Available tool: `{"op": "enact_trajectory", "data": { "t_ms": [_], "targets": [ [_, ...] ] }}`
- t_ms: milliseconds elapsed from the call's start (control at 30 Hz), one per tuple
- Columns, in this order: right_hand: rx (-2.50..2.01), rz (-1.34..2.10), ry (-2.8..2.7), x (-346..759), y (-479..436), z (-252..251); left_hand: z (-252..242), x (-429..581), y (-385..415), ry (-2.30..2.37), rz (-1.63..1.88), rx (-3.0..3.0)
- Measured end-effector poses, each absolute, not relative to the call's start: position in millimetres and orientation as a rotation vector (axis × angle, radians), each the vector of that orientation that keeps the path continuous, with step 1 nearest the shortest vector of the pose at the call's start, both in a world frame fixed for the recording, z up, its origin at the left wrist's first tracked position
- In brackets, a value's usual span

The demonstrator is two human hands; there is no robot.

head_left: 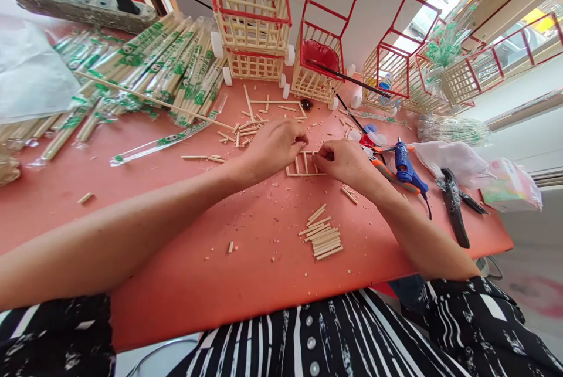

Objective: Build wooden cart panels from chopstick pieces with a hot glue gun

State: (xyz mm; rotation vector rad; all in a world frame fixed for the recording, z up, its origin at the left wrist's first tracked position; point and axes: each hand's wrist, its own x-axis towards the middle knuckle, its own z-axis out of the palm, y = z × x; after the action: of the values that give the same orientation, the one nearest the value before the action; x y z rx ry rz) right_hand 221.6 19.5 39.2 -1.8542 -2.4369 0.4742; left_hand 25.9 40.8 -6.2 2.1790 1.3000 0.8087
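On the red table (185, 271) my left hand (273, 145) and my right hand (345, 161) meet over a small frame of wooden sticks (303, 165) lying flat. Both hands are curled, their fingertips pinching at the frame's sticks from either side. A pile of short cut sticks (323, 237) lies just in front of the frame, nearer to me. More loose stick pieces (246, 129) are scattered behind my left hand.
Wrapped chopsticks (167, 69) are heaped at the back left beside a power strip (74, 3). Several stick carts with red frames (250, 13) stand along the back. A blue glue gun (407, 169), black cutters (455, 210) and a tissue pack (510, 186) lie right.
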Motion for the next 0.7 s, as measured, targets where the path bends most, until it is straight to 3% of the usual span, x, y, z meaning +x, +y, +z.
{"op": "enact_trajectory", "data": {
  "t_ms": [700],
  "targets": [
    [-1.819, 0.419, -2.439, 219.5, 17.9, 30.3, -1.4, 24.9, 38.6, 1.234, 0.756, 2.182]
  ]
}}
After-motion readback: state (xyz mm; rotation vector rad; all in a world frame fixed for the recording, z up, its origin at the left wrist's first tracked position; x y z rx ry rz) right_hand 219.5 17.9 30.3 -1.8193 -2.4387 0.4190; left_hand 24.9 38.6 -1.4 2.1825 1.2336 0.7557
